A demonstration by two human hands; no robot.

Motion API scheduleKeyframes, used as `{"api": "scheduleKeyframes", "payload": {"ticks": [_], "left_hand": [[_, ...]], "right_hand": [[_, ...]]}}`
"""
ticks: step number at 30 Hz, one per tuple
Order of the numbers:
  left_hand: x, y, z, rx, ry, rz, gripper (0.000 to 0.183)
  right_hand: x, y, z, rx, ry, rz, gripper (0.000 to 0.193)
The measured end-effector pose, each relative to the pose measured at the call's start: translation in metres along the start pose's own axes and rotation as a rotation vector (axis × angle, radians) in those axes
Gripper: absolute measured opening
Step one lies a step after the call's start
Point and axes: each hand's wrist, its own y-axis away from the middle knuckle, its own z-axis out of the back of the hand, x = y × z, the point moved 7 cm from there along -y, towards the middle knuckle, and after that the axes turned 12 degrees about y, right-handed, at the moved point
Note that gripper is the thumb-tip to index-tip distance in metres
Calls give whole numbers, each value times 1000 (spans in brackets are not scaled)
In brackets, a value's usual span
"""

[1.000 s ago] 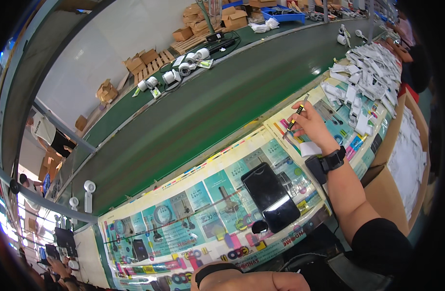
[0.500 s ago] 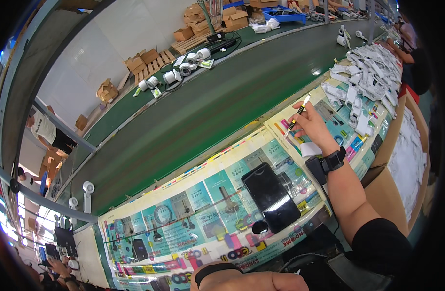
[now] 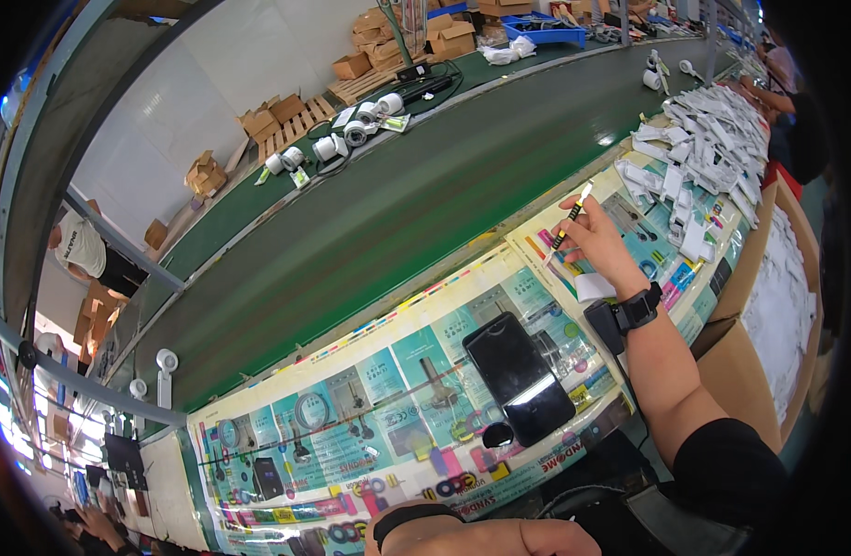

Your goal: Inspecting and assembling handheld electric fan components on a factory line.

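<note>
My right hand (image 3: 603,243) is raised above the right part of the printed sheet covering the bench. It pinches a slim, pen-like tool (image 3: 574,215) with black and yellow stripes and pale ends, held at a slant. Just below that hand a small white piece (image 3: 592,286) lies on the sheet. A black phone (image 3: 518,375) rests flat on the printed sheet (image 3: 379,371), left of my right forearm. At the lower edge, my left hand (image 3: 388,537) is mostly cut off by the picture's rim near a black wrist band, and its fingers are hidden.
A heap of white plastic parts (image 3: 708,139) covers the bench's far right end. Beside it stands an open carton (image 3: 768,315) with white contents. Beyond the bench runs a green conveyor belt (image 3: 379,232); white cylindrical devices (image 3: 331,146) sit along its far side. Other people work nearby.
My right hand and the striped tool stay almost still. At far left, the person in the white shirt has shifted, and another worker's hands have moved lower. The white device there sits slightly further left.
</note>
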Motion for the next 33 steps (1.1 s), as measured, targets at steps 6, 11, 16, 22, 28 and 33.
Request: {"api": "scheduleKeyframes", "payload": {"ticks": [6,11,16,22,28,33], "left_hand": [[-1,0,0,-20,-5,33,44],[-2,3,-1,-17,-15,-30,44],[-2,3,0,-37,-18,87,45],[3,2,2,-78,-48,98,47],[3,-5,12,0,-261,216,43],[4,-16,11,198,-263,206,36]], "right_hand": [[-2,-1,1,-3,9,8,26],[0,-2,-1,-2,14,14,26],[0,0,3,-6,36,25,26],[6,5,2,-61,38,41,27],[14,3,-1,-33,61,30,27],[19,3,-1,-38,39,55,27]]}}
